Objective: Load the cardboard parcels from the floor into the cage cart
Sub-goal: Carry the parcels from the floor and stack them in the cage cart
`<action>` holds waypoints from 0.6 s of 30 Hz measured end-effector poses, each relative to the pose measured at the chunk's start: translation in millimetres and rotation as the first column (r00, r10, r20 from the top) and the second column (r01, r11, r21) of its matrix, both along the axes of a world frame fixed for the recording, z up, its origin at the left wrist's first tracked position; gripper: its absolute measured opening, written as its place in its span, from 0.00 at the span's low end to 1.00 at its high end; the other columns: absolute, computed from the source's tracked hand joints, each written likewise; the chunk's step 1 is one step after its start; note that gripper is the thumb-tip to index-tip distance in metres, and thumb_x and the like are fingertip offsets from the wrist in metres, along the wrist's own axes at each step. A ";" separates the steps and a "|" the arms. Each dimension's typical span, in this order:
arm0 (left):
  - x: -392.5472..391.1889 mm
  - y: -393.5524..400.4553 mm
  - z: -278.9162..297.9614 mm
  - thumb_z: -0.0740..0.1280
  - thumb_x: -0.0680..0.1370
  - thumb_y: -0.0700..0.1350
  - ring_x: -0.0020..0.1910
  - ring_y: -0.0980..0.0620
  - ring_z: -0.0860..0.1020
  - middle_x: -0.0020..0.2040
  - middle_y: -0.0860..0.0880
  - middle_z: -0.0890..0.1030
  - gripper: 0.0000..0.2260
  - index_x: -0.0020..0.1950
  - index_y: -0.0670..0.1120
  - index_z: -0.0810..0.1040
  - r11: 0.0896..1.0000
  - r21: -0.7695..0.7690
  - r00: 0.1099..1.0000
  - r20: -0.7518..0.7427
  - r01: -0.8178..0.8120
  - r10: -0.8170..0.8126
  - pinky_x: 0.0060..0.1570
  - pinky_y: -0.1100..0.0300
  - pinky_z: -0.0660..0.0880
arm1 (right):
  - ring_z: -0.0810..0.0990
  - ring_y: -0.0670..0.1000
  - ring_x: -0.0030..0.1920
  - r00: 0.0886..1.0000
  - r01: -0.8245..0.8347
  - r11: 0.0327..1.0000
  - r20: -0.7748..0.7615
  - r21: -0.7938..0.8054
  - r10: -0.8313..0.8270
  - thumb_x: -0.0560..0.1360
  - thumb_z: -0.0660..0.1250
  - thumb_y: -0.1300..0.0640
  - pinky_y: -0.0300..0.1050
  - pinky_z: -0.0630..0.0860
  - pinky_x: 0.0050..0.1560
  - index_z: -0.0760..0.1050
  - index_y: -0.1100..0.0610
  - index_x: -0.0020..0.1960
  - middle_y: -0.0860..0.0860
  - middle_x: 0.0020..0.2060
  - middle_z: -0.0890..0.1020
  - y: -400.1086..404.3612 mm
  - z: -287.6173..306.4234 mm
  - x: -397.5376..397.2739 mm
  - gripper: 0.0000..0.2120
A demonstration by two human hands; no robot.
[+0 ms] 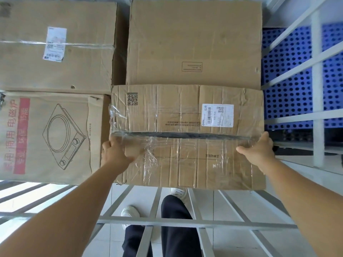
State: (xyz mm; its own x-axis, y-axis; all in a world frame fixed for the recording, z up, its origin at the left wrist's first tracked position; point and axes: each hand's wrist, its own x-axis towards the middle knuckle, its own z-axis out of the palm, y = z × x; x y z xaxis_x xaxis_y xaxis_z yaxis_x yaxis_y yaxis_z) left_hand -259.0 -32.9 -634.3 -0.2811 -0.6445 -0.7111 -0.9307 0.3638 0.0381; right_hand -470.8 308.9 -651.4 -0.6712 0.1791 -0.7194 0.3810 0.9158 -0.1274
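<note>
I hold a taped cardboard parcel (187,136) over the cage cart's near rail (167,222) — my left hand (117,152) grasping its left edge, my right hand (258,149) its right — beside three parcels already loaded: cooktop-printed box (50,136), labelled box (55,47), plain box (194,41).

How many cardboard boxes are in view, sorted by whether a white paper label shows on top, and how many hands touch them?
Boxes with a white label: 2, the held box and the back left box
Boxes without one: 2, the cooker-drawing box and the plain box
Hands: 2, left hand, right hand
Total: 6
</note>
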 end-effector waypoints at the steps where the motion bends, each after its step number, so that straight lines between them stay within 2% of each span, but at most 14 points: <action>1: -2.2 3.4 6.2 0.77 0.70 0.48 0.69 0.38 0.67 0.74 0.40 0.59 0.48 0.78 0.43 0.48 0.999 -0.007 0.999 0.000 0.036 -0.036 0.68 0.46 0.67 | 0.60 0.62 0.75 0.998 -0.062 0.998 -0.010 0.018 0.062 0.71 0.75 0.50 0.59 0.65 0.71 0.41 0.56 0.80 0.55 0.79 0.49 -3.3 6.4 3.0 0.52; 4: -11.2 15.0 30.8 0.74 0.73 0.50 0.75 0.42 0.58 0.78 0.43 0.53 0.46 0.79 0.43 0.45 0.979 -0.021 0.978 -0.027 0.205 -0.205 0.74 0.48 0.58 | 0.56 0.61 0.77 0.945 -0.320 0.945 -0.045 0.068 0.324 0.72 0.73 0.46 0.60 0.61 0.73 0.42 0.57 0.80 0.56 0.79 0.49 -14.1 29.7 13.1 0.51; 8: -28.7 30.5 76.7 0.70 0.75 0.52 0.77 0.46 0.56 0.78 0.47 0.56 0.42 0.79 0.45 0.47 0.918 -0.055 0.914 -0.091 0.392 -0.396 0.75 0.50 0.55 | 0.50 0.57 0.79 0.812 -0.568 0.821 -0.122 0.056 0.570 0.74 0.70 0.44 0.55 0.53 0.75 0.41 0.56 0.80 0.54 0.79 0.49 -30.8 75.1 22.0 0.49; 12: -44.5 43.0 129.0 0.68 0.77 0.53 0.77 0.48 0.57 0.78 0.48 0.57 0.40 0.79 0.47 0.48 0.852 -0.112 0.835 -0.169 0.511 -0.523 0.75 0.50 0.54 | 0.48 0.55 0.79 0.747 -0.649 0.759 -0.149 0.042 0.647 0.75 0.68 0.43 0.55 0.51 0.77 0.41 0.56 0.80 0.53 0.80 0.47 -43.8 127.4 25.4 0.48; 18: -58.7 57.5 204.2 0.66 0.78 0.54 0.77 0.50 0.55 0.78 0.50 0.57 0.37 0.79 0.48 0.49 0.744 -0.212 0.702 -0.248 0.633 -0.668 0.75 0.53 0.52 | 0.49 0.54 0.79 0.726 -0.654 0.755 -0.251 0.036 0.641 0.76 0.67 0.43 0.54 0.51 0.77 0.43 0.55 0.80 0.52 0.79 0.49 -52.1 208.5 35.8 0.45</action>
